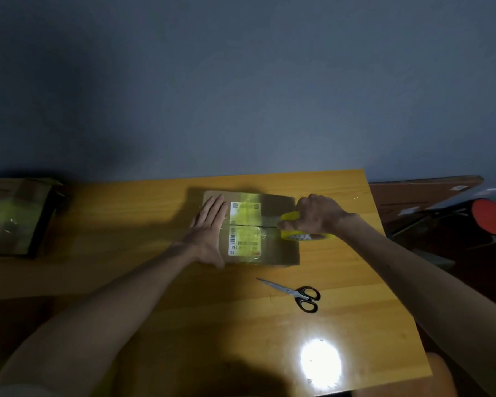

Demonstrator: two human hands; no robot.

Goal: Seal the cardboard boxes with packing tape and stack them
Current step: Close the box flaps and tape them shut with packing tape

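Observation:
A flat cardboard box (278,207) with a white shipping label lies on the wooden table (184,296). My left hand (209,224) presses flat on the box's left part, fingers straight. My right hand (317,214) grips a yellow roll of packing tape (307,236) over the box's right edge, at the centre seam. A shiny strip of tape runs across the label along the seam.
Black-handled scissors (298,295) lie shut on the table in front of the box. Another taped cardboard box (17,216) sits at the far left. A dark desk with a red round object (490,220) stands to the right. A wall is right behind the table.

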